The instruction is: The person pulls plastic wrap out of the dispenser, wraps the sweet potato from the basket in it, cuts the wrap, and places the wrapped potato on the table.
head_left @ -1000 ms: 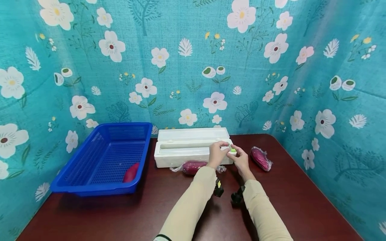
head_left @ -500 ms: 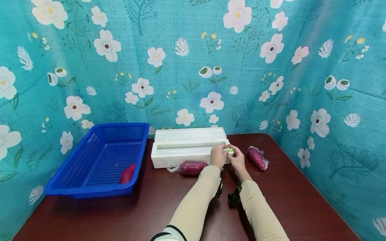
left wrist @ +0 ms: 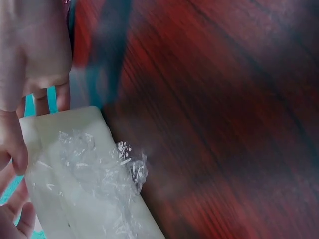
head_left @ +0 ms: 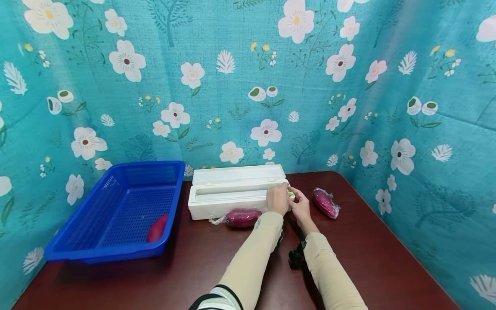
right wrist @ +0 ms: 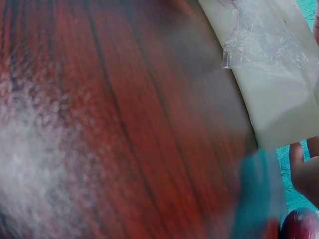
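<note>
A long white cling film box (head_left: 228, 202) stands on the table with its lid (head_left: 238, 173) raised. My left hand (head_left: 277, 199) is at the box's right end, fingers bent over the top edge; what they touch is hidden. Beside it my right hand (head_left: 301, 208) grips the same end, thumb and forefinger around a small green piece (head_left: 291, 193). In the right wrist view several fingers (right wrist: 297, 157) of that hand reach past the box end. Against the box front lies a film-wrapped purple-red oblong item (head_left: 243, 218), its twisted film tail (left wrist: 132, 164) showing in the left wrist view.
A blue plastic basket (head_left: 112, 252) stands at the left, holding one unwrapped red item (head_left: 157, 228). Another film-wrapped purple-red item (head_left: 325, 203) lies right of the hands on the dark brown table (head_left: 372, 258). A flowered teal cloth (head_left: 217, 103) hangs behind.
The head view has turned, shifting everything slightly left. My left hand has lowered and its fingers have moved closer to the box end, covering more of it. My right hand stays around the green piece.
</note>
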`<act>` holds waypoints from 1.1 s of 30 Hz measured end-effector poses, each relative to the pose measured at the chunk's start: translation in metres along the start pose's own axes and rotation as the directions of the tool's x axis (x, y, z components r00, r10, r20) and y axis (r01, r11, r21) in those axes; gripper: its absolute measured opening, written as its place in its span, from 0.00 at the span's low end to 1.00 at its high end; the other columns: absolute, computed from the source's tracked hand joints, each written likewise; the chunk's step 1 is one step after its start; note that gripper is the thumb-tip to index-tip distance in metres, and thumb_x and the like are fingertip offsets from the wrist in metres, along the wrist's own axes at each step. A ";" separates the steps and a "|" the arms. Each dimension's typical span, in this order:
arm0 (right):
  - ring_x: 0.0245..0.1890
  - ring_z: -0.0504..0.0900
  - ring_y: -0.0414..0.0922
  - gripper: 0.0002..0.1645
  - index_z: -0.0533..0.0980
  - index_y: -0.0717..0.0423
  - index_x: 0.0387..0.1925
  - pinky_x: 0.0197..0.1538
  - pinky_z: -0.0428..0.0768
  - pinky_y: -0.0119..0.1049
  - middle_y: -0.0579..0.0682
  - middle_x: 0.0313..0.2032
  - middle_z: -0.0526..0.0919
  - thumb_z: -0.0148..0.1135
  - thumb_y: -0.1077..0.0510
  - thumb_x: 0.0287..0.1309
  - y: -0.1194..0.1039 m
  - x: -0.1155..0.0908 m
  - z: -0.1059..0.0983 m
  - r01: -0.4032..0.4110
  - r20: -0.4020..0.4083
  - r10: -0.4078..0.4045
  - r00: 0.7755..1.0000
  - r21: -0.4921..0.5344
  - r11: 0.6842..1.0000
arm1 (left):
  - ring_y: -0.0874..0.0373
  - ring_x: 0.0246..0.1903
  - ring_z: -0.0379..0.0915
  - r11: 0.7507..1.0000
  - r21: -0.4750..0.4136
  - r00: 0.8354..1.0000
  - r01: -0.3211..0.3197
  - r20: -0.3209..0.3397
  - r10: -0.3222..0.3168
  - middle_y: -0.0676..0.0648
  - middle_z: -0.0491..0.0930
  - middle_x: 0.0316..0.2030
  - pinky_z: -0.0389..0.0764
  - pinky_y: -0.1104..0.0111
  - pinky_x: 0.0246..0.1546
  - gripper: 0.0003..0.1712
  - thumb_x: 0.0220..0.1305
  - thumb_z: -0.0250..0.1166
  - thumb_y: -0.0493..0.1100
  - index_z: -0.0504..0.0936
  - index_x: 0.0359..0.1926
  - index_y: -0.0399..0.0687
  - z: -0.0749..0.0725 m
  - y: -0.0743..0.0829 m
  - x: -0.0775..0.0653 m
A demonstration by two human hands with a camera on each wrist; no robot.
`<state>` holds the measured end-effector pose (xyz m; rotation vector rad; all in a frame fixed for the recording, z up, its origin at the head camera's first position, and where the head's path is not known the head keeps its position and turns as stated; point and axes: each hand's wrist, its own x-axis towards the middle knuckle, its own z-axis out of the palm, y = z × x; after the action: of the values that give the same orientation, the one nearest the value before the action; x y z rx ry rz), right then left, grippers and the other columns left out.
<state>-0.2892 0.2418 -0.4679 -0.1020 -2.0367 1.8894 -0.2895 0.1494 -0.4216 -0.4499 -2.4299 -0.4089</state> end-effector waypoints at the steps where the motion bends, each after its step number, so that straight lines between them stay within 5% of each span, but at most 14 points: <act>1: 0.40 0.70 0.40 0.24 0.69 0.65 0.54 0.34 0.71 0.21 0.61 0.52 0.71 0.55 0.72 0.52 0.000 0.000 0.001 -0.003 0.004 0.003 1.000 0.000 1.000 | 0.59 0.21 0.74 1.000 0.005 1.000 0.006 0.000 -0.006 0.54 0.80 0.21 0.72 0.69 0.23 0.07 0.49 0.68 0.46 0.83 0.32 0.54 0.001 -0.001 0.000; 11: 0.42 0.69 0.44 0.26 0.68 0.65 0.55 0.35 0.70 0.19 0.62 0.51 0.72 0.56 0.71 0.52 0.000 -0.003 0.010 -0.018 0.003 0.018 1.000 -0.004 1.000 | 0.58 0.25 0.72 0.997 -0.001 0.997 -0.075 0.001 0.075 0.53 0.77 0.20 0.72 0.70 0.31 0.09 0.44 0.69 0.41 0.86 0.31 0.57 0.003 -0.012 0.000; 18: 0.48 0.68 0.43 0.26 0.69 0.64 0.55 0.37 0.71 0.20 0.58 0.56 0.69 0.59 0.69 0.51 -0.002 -0.001 0.011 0.035 0.030 -0.035 0.999 0.020 0.999 | 0.57 0.26 0.76 0.979 -0.198 0.998 -0.058 0.026 0.065 0.51 0.81 0.24 0.75 0.72 0.30 0.07 0.46 0.64 0.33 0.86 0.27 0.47 -0.001 -0.024 0.006; 33: 0.52 0.67 0.45 0.26 0.69 0.66 0.54 0.42 0.68 0.21 0.58 0.56 0.69 0.61 0.67 0.50 0.002 -0.003 0.003 0.037 -0.002 -0.037 0.999 0.003 0.999 | 0.59 0.27 0.71 0.962 -0.166 0.964 -0.218 0.114 0.238 0.53 0.81 0.26 0.69 0.70 0.32 0.07 0.51 0.63 0.43 0.86 0.31 0.50 -0.011 -0.053 0.004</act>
<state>-0.2881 0.2386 -0.4707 -0.0648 -2.0197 1.8693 -0.3087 0.0988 -0.4202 -0.8403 -2.4466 -0.4785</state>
